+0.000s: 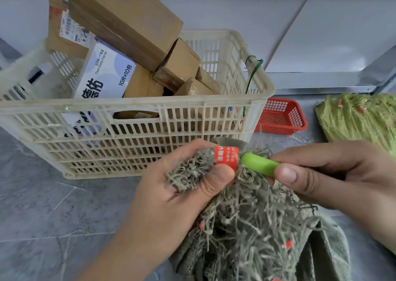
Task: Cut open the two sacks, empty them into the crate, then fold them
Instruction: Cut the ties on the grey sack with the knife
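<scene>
One view only, from a wide-angle camera worn on the person's head. It faces forward and steeply down onto the grey tiled floor (53, 212). It sits close: both forearms enter from the lower edge, and the left hand (171, 186) and right hand (334, 173) fill the lower centre. The cream crate (137, 107) occupies the middle ground just beyond them. A pale wall panel (334, 34) closes the top. Straight edges bow toward the frame borders. No second view exists to compare.
</scene>
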The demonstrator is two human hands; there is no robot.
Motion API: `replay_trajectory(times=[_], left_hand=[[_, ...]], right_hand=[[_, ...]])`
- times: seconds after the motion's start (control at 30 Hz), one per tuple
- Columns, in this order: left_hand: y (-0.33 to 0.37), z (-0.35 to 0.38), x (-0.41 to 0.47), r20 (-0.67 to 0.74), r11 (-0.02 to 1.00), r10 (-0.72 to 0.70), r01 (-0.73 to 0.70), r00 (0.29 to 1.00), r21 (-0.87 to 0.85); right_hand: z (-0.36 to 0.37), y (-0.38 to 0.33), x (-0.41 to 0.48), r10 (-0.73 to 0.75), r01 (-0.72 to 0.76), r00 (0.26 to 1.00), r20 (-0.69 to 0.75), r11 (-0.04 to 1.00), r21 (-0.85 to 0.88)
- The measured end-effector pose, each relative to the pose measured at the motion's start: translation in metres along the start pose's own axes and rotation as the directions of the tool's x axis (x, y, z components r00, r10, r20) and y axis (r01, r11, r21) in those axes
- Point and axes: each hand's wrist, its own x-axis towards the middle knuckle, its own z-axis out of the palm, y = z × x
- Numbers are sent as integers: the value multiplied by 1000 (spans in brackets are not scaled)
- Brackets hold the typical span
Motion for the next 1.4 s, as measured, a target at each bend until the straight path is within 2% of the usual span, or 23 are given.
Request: replay_trajectory(times=[0.13,0.23,0.3,0.43,0.6,0.7,0.87,1.0,1.1,1.23,1.4], left_hand=[[-6,-2,1,-96,997,-49,55,994,58],[-2,-9,6,65,957,171,-181,983,227],[0,-12,7,166,902,255,-296,953,315],[-2,-14,11,219,840,325,-387,920,380],[-7,-16,9,217,851,323,-383,921,359],[-6,-16,10,210,886,293,-348,933,308],[-9,-12,10,238,901,221,-291,946,320],[-15,-14,11,285,839,188,-305,940,450],[-15,-17,14,301,780,221,-354,927,516],[-10,-20,14,319,812,177,-321,931,487],[-8,-24,14,388,767,142,-349,911,539]], right_hand=[[-1,5,0,4,-4,1000,2,1000,16],[-6,1,-5,46,-35,995,90,992,-119],[-10,-2,-8,113,-85,989,95,963,-256],[-10,-12,-9,123,-104,992,5,855,-508],[0,-27,-6,128,-91,992,13,768,-635],[2,-27,-6,102,-96,995,-21,808,-582],[2,-17,-8,111,-111,993,-28,864,-492],[5,-7,-7,131,-124,991,-25,843,-523],[5,-2,-6,108,-109,994,-30,855,-508],[7,1,-4,85,-91,996,-34,864,-495],[7,-2,-4,85,-77,996,-13,813,-577]])
